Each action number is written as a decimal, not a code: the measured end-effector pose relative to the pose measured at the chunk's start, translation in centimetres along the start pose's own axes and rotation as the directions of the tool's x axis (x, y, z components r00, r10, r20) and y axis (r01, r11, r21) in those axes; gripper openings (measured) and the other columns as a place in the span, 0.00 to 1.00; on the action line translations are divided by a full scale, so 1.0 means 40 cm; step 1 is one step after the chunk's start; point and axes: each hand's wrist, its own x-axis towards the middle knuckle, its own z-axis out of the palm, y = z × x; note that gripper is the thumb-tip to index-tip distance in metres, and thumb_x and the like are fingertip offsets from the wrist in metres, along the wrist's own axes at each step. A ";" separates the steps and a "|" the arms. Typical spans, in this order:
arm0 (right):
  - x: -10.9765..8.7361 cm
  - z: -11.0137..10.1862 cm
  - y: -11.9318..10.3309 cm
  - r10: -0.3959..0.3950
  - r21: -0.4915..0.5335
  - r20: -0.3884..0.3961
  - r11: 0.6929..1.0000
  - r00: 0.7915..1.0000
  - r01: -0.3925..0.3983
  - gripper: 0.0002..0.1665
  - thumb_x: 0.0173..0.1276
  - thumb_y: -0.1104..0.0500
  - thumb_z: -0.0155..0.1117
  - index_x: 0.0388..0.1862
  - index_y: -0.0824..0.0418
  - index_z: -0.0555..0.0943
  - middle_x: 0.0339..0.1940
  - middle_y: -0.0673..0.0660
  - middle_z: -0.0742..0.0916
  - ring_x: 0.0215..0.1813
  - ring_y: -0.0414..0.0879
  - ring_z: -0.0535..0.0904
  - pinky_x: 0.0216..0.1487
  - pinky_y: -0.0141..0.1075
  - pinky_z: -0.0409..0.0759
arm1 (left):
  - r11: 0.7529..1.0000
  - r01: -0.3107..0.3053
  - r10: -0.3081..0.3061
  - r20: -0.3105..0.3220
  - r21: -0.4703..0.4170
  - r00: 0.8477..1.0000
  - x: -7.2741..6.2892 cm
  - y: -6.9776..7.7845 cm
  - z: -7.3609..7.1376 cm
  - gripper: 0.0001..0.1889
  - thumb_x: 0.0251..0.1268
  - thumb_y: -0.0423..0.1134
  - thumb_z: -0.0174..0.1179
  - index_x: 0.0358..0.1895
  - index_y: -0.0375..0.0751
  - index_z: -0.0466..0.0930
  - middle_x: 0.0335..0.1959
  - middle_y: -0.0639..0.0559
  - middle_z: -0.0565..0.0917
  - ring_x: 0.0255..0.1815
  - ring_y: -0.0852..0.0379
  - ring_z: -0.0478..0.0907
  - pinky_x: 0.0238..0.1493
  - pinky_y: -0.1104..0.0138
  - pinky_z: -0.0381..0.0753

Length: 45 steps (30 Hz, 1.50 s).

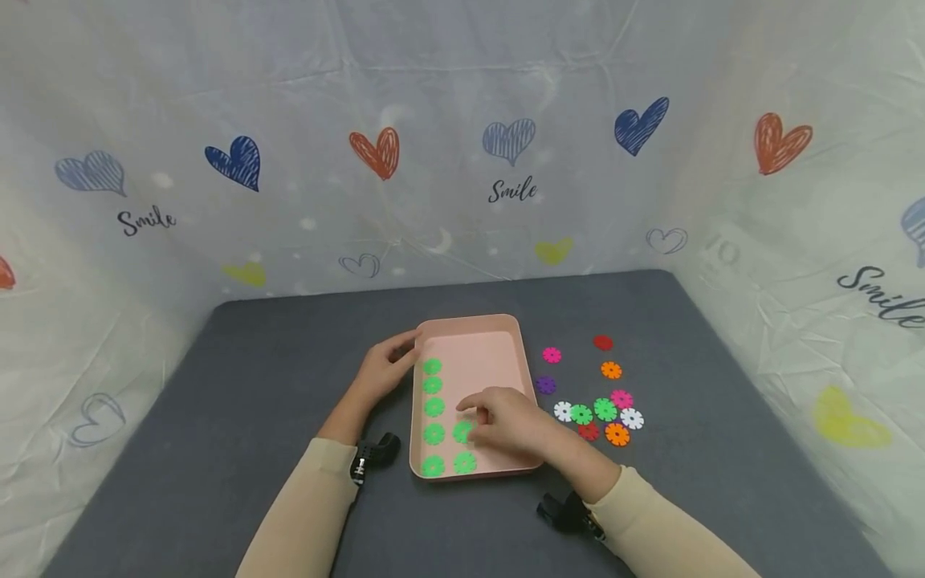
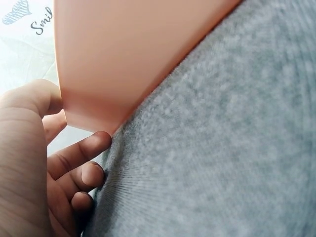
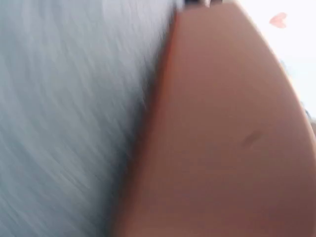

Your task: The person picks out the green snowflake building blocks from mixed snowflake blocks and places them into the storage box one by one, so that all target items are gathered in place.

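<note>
Green discs [image 1: 434, 407] lie flat in the tray [image 1: 477, 353], and mixed discs [image 1: 611, 370] on the worktop [image 1: 672, 321] to its right. All look light, thin and stiff, best pinched by the notched rim. The left hand [image 1: 381, 372], fingers loosely bent, touches the tray's side; the right hand [image 1: 509, 421] hovers over it, fingers bent, whether holding one I cannot tell.

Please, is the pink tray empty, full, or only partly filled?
Partly filled: green pieces lie along the left side of the pink tray, while its far right part is bare. The right hand hides some of it.
</note>
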 end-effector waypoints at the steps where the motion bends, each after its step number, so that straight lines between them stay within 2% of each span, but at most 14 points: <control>1: -0.004 -0.018 -0.002 -0.011 0.003 -0.007 1.000 1.000 0.011 0.19 0.66 0.62 0.74 0.56 0.61 0.87 0.26 0.45 0.78 0.25 0.37 0.70 0.30 0.33 0.71 | 1.000 0.000 0.000 0.001 -0.003 1.000 0.000 0.000 0.001 0.23 0.76 0.42 0.62 0.71 0.45 0.77 0.55 0.39 0.84 0.38 0.49 0.81 0.39 0.58 0.76; 5: -0.035 -0.116 -0.002 0.023 0.012 -0.057 1.000 0.998 -0.022 0.16 0.71 0.60 0.70 0.56 0.62 0.86 0.30 0.47 0.80 0.24 0.39 0.70 0.29 0.35 0.72 | 1.000 0.003 -0.003 -0.001 -0.017 1.000 -0.001 -0.001 0.005 0.23 0.76 0.42 0.62 0.71 0.45 0.77 0.55 0.39 0.84 0.38 0.50 0.80 0.39 0.58 0.76; 8: -0.064 -0.187 0.018 0.112 -0.031 -0.081 0.993 0.990 -0.114 0.13 0.73 0.59 0.68 0.53 0.62 0.86 0.30 0.47 0.80 0.25 0.41 0.71 0.32 0.37 0.73 | 1.000 0.004 -0.004 -0.007 -0.020 1.000 -0.002 0.000 0.006 0.23 0.76 0.42 0.62 0.71 0.45 0.77 0.56 0.39 0.84 0.39 0.50 0.81 0.40 0.58 0.77; 11: -0.090 -0.236 0.049 0.239 -0.079 -0.053 0.967 0.970 -0.242 0.10 0.70 0.62 0.68 0.49 0.63 0.86 0.27 0.50 0.80 0.27 0.44 0.72 0.34 0.39 0.73 | 1.000 0.008 -0.008 -0.010 -0.024 1.000 -0.004 0.002 0.005 0.23 0.76 0.42 0.62 0.71 0.46 0.78 0.56 0.39 0.84 0.41 0.48 0.81 0.41 0.57 0.77; 14: -0.109 -0.257 0.078 0.376 -0.141 0.019 0.918 0.926 -0.370 0.08 0.65 0.64 0.72 0.42 0.63 0.85 0.29 0.52 0.81 0.30 0.46 0.74 0.35 0.41 0.75 | 0.999 0.017 -0.018 -0.007 -0.027 1.000 -0.005 0.000 0.003 0.23 0.76 0.42 0.62 0.71 0.46 0.77 0.57 0.39 0.84 0.43 0.47 0.82 0.42 0.57 0.78; 19: -0.117 -0.248 0.109 0.563 -0.309 0.077 0.799 0.823 -0.517 0.14 0.56 0.59 0.82 0.29 0.59 0.81 0.29 0.52 0.81 0.30 0.47 0.74 0.33 0.42 0.74 | 0.999 0.029 -0.029 -0.005 -0.027 1.000 -0.009 -0.002 -0.001 0.23 0.76 0.42 0.62 0.71 0.47 0.77 0.57 0.39 0.83 0.43 0.47 0.82 0.42 0.57 0.78; 22: -0.112 -0.239 0.119 0.607 -0.381 0.062 0.748 0.792 -0.544 0.17 0.52 0.56 0.84 0.23 0.57 0.79 0.25 0.51 0.79 0.27 0.46 0.73 0.31 0.42 0.72 | 0.999 0.026 -0.026 -0.005 -0.028 1.000 -0.010 0.000 -0.003 0.23 0.76 0.42 0.62 0.71 0.47 0.77 0.56 0.40 0.84 0.42 0.48 0.81 0.41 0.57 0.77; 24: -0.111 -0.237 0.123 0.600 -0.362 0.064 0.758 0.797 -0.542 0.20 0.52 0.56 0.83 0.18 0.56 0.77 0.21 0.49 0.77 0.24 0.45 0.70 0.28 0.40 0.69 | 0.999 0.024 -0.024 -0.005 -0.026 1.000 -0.010 0.001 -0.004 0.23 0.76 0.42 0.62 0.71 0.46 0.77 0.56 0.40 0.84 0.41 0.49 0.81 0.41 0.58 0.77; 28: -0.117 -0.254 0.118 0.526 -0.183 0.113 0.845 0.843 -0.502 0.18 0.57 0.62 0.79 0.17 0.58 0.77 0.17 0.50 0.77 0.20 0.43 0.69 0.26 0.37 0.69 | 1.000 0.021 -0.022 -0.009 -0.017 1.000 -0.007 0.003 -0.005 0.23 0.76 0.42 0.62 0.71 0.46 0.77 0.55 0.40 0.84 0.39 0.50 0.80 0.39 0.58 0.76; 31: -0.119 -0.276 0.099 0.464 0.023 0.122 0.882 0.877 -0.470 0.10 0.62 0.67 0.74 0.26 0.63 0.80 0.20 0.55 0.82 0.23 0.49 0.79 0.30 0.41 0.77 | 1.000 0.022 -0.022 -0.008 -0.018 1.000 -0.001 0.005 -0.006 0.23 0.76 0.43 0.62 0.71 0.47 0.77 0.57 0.40 0.84 0.41 0.48 0.81 0.40 0.58 0.77; 33: -0.112 -0.286 0.077 0.431 0.132 0.093 0.888 0.897 -0.440 0.06 0.64 0.66 0.73 0.36 0.66 0.82 0.23 0.57 0.85 0.28 0.54 0.84 0.34 0.45 0.82 | 1.000 0.024 -0.024 -0.008 -0.020 1.000 0.002 0.005 -0.006 0.23 0.76 0.44 0.62 0.71 0.48 0.77 0.57 0.40 0.84 0.42 0.47 0.81 0.41 0.58 0.78; 38: -0.073 -0.279 0.007 0.342 0.334 -0.014 0.887 0.939 -0.318 0.19 0.70 0.65 0.69 0.59 0.68 0.84 0.33 0.58 0.89 0.38 0.54 0.88 0.44 0.46 0.86 | 1.000 0.022 -0.022 -0.008 -0.003 1.000 0.002 0.002 -0.006 0.24 0.76 0.44 0.63 0.71 0.47 0.78 0.56 0.40 0.84 0.41 0.48 0.81 0.38 0.59 0.77; 41: -0.048 -0.248 -0.026 0.284 0.405 -0.032 0.880 0.958 -0.247 0.22 0.70 0.66 0.69 0.63 0.67 0.82 0.37 0.57 0.89 0.41 0.51 0.88 0.47 0.44 0.85 | 1.000 0.017 -0.017 -0.001 -0.001 1.000 0.000 0.001 -0.004 0.23 0.76 0.44 0.63 0.71 0.46 0.78 0.55 0.40 0.84 0.39 0.49 0.81 0.38 0.59 0.76; 45: -0.010 -0.171 -0.045 0.260 0.482 -0.017 0.848 0.965 -0.220 0.24 0.66 0.67 0.73 0.62 0.66 0.84 0.38 0.57 0.86 0.42 0.48 0.87 0.48 0.41 0.84 | 1.000 0.015 -0.015 -0.007 -0.003 1.000 -0.001 0.003 -0.002 0.23 0.76 0.45 0.63 0.70 0.47 0.78 0.56 0.40 0.84 0.39 0.49 0.80 0.38 0.59 0.77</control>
